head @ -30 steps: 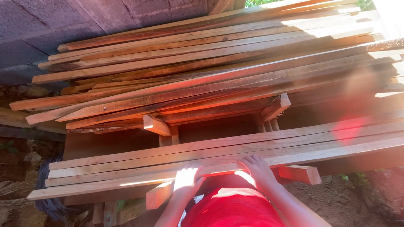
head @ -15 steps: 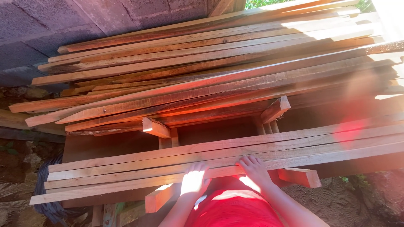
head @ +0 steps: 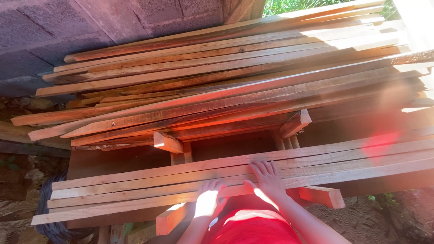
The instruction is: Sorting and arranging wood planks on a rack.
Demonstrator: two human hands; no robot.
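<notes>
While a larger stack of boards (head: 235, 81) fills the rack against the grey block wall (head: 68, 27), both hands lie open on the near planks (head: 316, 165): right hand (head: 267, 180) flat, left hand (head: 209, 202) sun-glared, its grip unclear. Plank ends run out of view.

The person wears a bright red garment, seen at the bottom edge of the view as a smooth rounded shape lit by sun. Both forearms are bare, with no sleeves. The left hand (head: 209, 204) and right hand (head: 268, 180) are bare, ungloved, without rings or watch.
</notes>
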